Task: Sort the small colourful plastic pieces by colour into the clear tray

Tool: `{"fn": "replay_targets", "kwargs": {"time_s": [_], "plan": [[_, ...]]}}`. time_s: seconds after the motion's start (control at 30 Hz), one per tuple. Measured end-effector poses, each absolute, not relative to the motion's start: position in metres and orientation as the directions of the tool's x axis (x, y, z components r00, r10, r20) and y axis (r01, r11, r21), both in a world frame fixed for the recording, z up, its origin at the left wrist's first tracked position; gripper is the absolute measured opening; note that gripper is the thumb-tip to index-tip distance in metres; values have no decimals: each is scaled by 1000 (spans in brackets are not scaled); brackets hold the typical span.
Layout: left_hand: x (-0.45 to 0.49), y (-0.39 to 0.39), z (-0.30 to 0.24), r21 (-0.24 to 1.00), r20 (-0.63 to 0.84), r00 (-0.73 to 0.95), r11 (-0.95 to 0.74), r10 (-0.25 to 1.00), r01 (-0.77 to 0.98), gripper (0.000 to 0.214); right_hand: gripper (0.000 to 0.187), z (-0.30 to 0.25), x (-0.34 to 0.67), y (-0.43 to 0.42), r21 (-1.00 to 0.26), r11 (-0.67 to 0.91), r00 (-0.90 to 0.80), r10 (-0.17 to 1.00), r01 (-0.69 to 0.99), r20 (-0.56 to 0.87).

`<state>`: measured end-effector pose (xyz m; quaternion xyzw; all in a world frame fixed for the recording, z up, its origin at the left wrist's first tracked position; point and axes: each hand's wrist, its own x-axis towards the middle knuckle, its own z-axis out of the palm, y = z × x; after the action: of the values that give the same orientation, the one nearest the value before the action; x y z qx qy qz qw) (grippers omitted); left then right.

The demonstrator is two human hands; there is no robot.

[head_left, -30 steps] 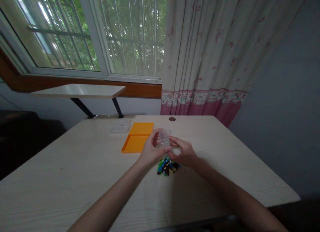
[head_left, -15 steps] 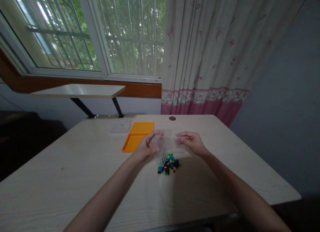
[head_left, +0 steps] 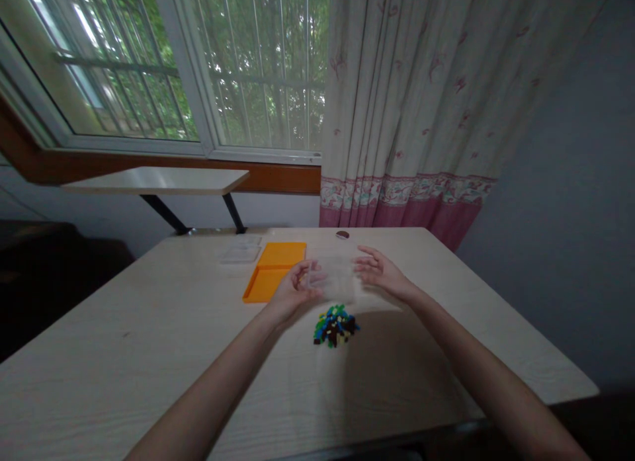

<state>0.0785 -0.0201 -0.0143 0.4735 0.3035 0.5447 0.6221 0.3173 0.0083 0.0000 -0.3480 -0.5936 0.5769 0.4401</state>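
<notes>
A clear plastic box (head_left: pixel 335 278), blurred at its edges, is held above the table by my left hand (head_left: pixel 294 288), whose fingers and thumb grip its left side. My right hand (head_left: pixel 381 272) is at the box's right side with its fingers apart; whether the fingertips touch the plastic I cannot tell. On the table below the box lies a heap of small building bricks (head_left: pixel 335 327) in green, blue, dark brown, yellow and cream. Beyond my left hand lies an opened orange case (head_left: pixel 282 253), its near half partly hidden by that hand.
Flat clear plastic cases (head_left: pixel 240 253) lie left of the orange case on the pale wooden table (head_left: pixel 149 355). A raised shelf (head_left: pixel 163 180) on black legs stands at the back left. A round cable hole (head_left: pixel 342 235) is near the far edge, before the curtain (head_left: pixel 407 117).
The clear box has turned from tipped over the bricks to more level, away from the heap. My right hand's fingers have spread near its right side.
</notes>
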Motion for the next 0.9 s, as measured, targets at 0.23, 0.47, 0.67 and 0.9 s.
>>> {"fn": "replay_targets", "kwargs": {"time_s": [0.23,0.47,0.67,0.9], "plan": [[90,-24,-19,919,178,256,-68,950,-387,61,112,-16,309,-4,-938,327,-370,890,115,265],[62,-23,-11,802,300,257,-389,919,453,66,91,-19,347,10,-874,383,-336,900,301,279],[34,-14,-8,483,200,433,-473,879,737,33,87,-39,387,27,-885,282,-315,934,369,166],[37,-11,-13,442,156,471,-488,868,753,23,98,-52,381,25,-856,313,-404,904,412,137]]}}
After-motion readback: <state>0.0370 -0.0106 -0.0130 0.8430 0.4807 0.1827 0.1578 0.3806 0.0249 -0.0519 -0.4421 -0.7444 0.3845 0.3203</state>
